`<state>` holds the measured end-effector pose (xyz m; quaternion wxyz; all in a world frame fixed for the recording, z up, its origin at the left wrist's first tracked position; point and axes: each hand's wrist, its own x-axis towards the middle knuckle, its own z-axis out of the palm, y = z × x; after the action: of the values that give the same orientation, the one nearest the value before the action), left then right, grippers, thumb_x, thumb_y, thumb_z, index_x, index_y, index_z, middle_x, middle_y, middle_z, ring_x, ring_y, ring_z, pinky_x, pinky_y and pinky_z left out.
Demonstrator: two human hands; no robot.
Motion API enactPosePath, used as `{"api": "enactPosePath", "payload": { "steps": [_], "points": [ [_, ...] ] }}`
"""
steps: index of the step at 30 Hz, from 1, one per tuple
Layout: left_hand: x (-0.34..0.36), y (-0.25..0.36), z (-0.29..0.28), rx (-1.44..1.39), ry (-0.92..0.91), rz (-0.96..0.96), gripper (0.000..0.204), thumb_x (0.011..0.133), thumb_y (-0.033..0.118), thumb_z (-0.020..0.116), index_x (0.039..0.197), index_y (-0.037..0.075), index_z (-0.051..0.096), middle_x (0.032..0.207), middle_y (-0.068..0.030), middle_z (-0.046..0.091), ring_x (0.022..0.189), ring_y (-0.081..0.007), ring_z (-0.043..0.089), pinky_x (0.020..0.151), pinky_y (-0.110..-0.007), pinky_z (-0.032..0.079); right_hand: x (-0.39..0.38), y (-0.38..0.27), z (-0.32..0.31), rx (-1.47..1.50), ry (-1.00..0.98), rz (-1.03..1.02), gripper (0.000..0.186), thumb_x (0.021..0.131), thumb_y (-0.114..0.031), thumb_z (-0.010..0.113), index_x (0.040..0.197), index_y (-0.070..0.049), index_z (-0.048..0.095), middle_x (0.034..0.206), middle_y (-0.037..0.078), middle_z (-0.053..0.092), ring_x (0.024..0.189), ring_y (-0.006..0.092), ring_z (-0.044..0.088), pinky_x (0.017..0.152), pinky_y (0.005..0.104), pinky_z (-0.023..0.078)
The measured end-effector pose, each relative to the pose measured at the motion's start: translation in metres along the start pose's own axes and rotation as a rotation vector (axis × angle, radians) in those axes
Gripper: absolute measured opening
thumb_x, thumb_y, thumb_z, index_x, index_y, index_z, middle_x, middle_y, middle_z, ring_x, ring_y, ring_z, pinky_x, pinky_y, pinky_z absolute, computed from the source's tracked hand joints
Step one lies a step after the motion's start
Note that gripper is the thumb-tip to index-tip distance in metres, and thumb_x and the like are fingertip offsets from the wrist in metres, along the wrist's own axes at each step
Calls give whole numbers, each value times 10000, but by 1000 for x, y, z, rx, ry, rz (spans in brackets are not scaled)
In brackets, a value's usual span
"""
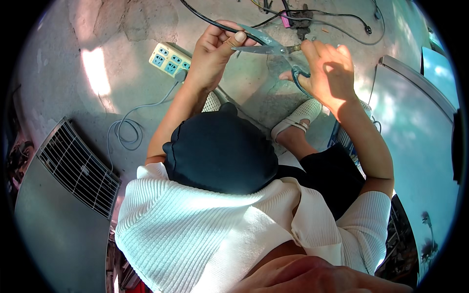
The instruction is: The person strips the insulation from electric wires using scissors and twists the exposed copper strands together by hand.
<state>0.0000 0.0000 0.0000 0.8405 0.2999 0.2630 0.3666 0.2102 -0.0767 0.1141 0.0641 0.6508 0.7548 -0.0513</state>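
A black cable [201, 16] comes in from the top and runs through the fingers of my left hand [207, 61]. My left thumb and fingers pinch it close to a pair of scissors [281, 50]. The scissor blades are spread, and the cable lies between them near the pivot. My right hand [334, 73] grips the scissors by the handles, its thumb toward the dark lower loop [301, 80] and its fingers at the other handle. Whether the blades have cut into the cable cannot be made out.
A cream power strip [166, 58] with a grey plug [181, 75] lies left on the concrete floor. Its cord [117, 128] coils toward a grilled panel [80, 168]. Loose cables [337, 15] and a pink item [285, 20] lie ahead. A large pale panel [405, 122] stands right.
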Motion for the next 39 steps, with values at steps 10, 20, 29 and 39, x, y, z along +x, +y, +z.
{"api": "enactPosePath", "payload": {
  "steps": [10, 20, 29, 39],
  "points": [
    [2, 0, -4, -9, 47, -5, 156, 922, 71, 616, 1069, 55, 567, 945, -69, 673, 954, -171, 657, 889, -292, 493, 0, 1, 2, 34, -27, -12, 436, 667, -451, 767, 842, -101, 576, 659, 30, 588, 625, 202, 571, 680, 325, 358],
    [6, -2, -7, -163, 180, -107, 132, 923, 130, 627, 1050, 111, 595, 927, 16, 625, 908, -135, 637, 966, -333, 494, 1, 24, 2, 232, -198, 210, 461, 764, -472, 719, 831, -41, 570, 726, 118, 618, 683, 295, 614, 542, 379, 441],
    [8, -4, -15, -182, 240, -210, 116, 901, 123, 656, 1004, 129, 604, 930, 27, 653, 897, -123, 653, 944, -333, 513, -23, 22, 32, 1306, -303, 463, 448, 807, -390, 729, 1038, -38, 576, 790, 127, 619, 675, 244, 585, 625, 357, 466],
    [6, -2, -11, -244, 213, -160, 144, 899, 105, 652, 1032, 110, 597, 1017, -22, 669, 912, -144, 646, 912, -318, 511, -15, -8, -7, 405, -171, 101, 551, 732, -482, 757, 1009, -43, 573, 866, 119, 637, 783, 294, 645, 662, 387, 508]
  ]
}}
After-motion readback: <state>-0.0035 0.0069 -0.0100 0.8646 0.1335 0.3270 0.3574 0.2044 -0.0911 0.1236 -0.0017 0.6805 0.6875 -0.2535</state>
